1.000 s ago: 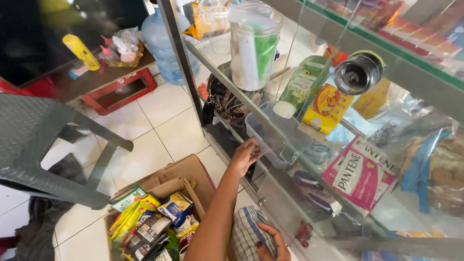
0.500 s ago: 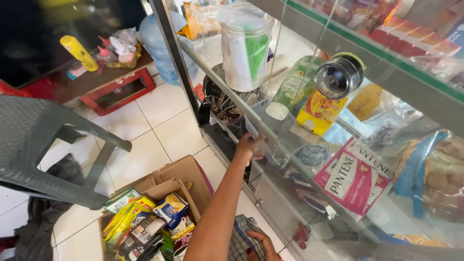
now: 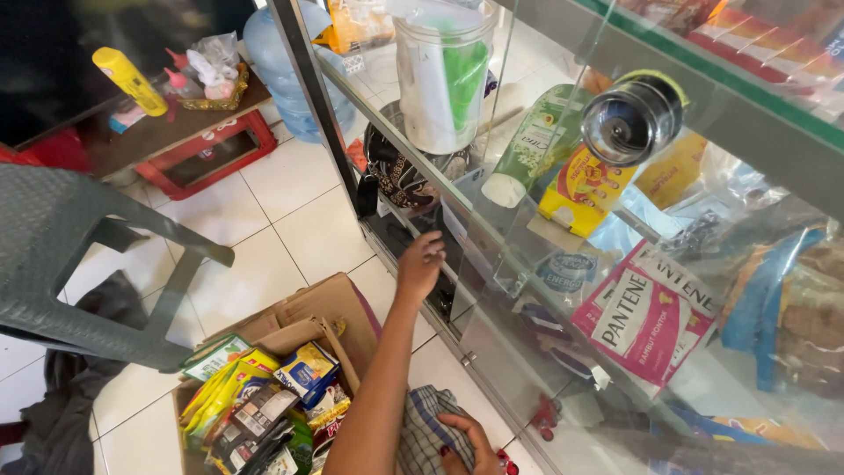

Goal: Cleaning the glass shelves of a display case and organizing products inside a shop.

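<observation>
My left hand (image 3: 420,264) reaches up to the glass display cabinet (image 3: 492,290). Its fingers are curled against the edge of a sliding glass panel (image 3: 457,233) at the lower shelf, beside the dark opening. My right hand (image 3: 466,442) stays low at the bottom of the view, fingers wrapped over a plaid cloth (image 3: 425,431). Behind the glass stand a clear jar with green contents (image 3: 444,75), a green tube (image 3: 532,145), a yellow packet (image 3: 585,189) and a pink-and-white sachet pack (image 3: 646,312). A round metal knob (image 3: 631,121) sits on the glass.
An open cardboard box (image 3: 299,317) full of snack packets lies on the white tile floor by my left arm. A grey plastic chair (image 3: 61,255) stands at the left. A red crate (image 3: 207,154), a blue water jug (image 3: 286,70) and a yellow bottle (image 3: 130,81) are further back.
My left hand has slid a little to the left along the cabinet's edge and its fingers have curled in. The right hand stays on the plaid cloth.
</observation>
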